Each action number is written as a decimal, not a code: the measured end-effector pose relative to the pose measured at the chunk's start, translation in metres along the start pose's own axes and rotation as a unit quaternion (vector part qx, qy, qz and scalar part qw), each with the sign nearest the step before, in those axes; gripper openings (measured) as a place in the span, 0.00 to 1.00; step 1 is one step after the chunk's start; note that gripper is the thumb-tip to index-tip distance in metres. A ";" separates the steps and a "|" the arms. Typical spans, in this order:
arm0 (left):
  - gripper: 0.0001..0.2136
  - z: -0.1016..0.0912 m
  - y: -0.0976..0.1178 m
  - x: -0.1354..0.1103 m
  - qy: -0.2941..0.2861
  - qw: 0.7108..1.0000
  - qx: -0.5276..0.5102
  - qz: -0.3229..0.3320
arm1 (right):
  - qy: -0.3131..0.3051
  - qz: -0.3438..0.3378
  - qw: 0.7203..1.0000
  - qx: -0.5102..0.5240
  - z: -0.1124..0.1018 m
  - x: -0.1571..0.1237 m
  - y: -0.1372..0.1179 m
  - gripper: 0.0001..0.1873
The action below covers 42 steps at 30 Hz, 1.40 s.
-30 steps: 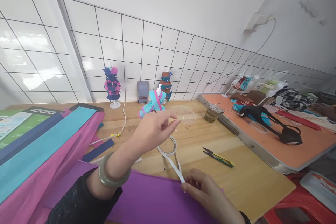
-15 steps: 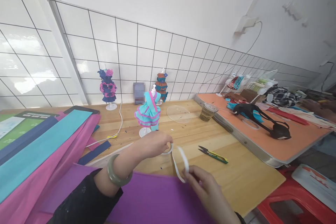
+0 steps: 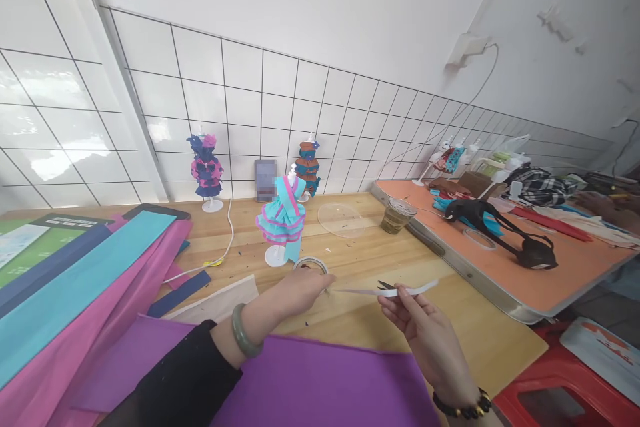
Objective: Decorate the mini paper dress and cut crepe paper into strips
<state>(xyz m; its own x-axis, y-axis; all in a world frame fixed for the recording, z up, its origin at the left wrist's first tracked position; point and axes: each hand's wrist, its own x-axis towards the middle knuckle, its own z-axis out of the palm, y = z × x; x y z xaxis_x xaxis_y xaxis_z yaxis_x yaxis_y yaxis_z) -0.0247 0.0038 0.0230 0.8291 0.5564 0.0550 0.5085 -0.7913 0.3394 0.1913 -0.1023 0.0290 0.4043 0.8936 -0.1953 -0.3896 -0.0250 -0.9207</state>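
My left hand (image 3: pixel 300 287) is closed around a white tape roll (image 3: pixel 310 265) on the wooden table (image 3: pixel 465 327). My right hand (image 3: pixel 417 320) pinches the free end of the white tape strip (image 3: pixel 385 291), which is stretched out level between the two hands. Small scissors (image 3: pixel 387 285) lie on the table just behind the strip. A purple paper sheet (image 3: pixel 320 387) lies under my forearms. A small mannequin in a turquoise and pink paper dress (image 3: pixel 284 217) stands just beyond the roll.
Long paper sheets in pink, turquoise and dark blue (image 3: pixel 75 280) lie at the left. Two more dressed mannequins (image 3: pixel 206 167) stand by the tiled wall. A clear disc (image 3: pixel 341 219), a cup (image 3: pixel 395 215) and an orange board (image 3: pixel 510 267) with craft items sit to the right. Another person's hand (image 3: pixel 600 203) shows far right.
My left hand dropped from near the turquoise dress to the tape roll on the table. My right hand lifted off the purple sheet and drew the strip out straight to the right.
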 end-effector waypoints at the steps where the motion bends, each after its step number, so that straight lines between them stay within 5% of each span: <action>1: 0.15 -0.001 -0.001 0.000 0.004 1.000 0.010 0.003 | 0.003 0.000 1.000 0.008 -0.001 0.003 -0.002 0.15; 12: 0.22 -0.024 -0.009 -0.003 -0.034 0.992 -0.118 -0.009 | -0.022 0.030 0.997 0.072 -0.013 0.047 -0.020 0.03; 32: 0.37 -0.043 -0.005 -0.006 -0.143 0.950 -0.260 -0.094 | -0.080 0.008 0.991 0.107 0.024 0.086 -0.040 0.02; 42: 0.19 -0.043 0.001 -0.004 -0.120 0.965 -0.216 -0.093 | -0.075 -0.007 0.994 0.075 0.032 0.075 -0.049 0.07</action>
<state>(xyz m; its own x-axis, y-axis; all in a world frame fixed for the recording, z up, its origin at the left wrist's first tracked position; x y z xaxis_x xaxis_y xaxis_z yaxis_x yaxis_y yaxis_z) -0.0377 0.0113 0.0640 0.7895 0.5625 -0.2455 0.5518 -0.4755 0.6851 0.2146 -0.0195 0.0706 0.2867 0.9505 -0.1198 -0.5083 0.0449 -0.8600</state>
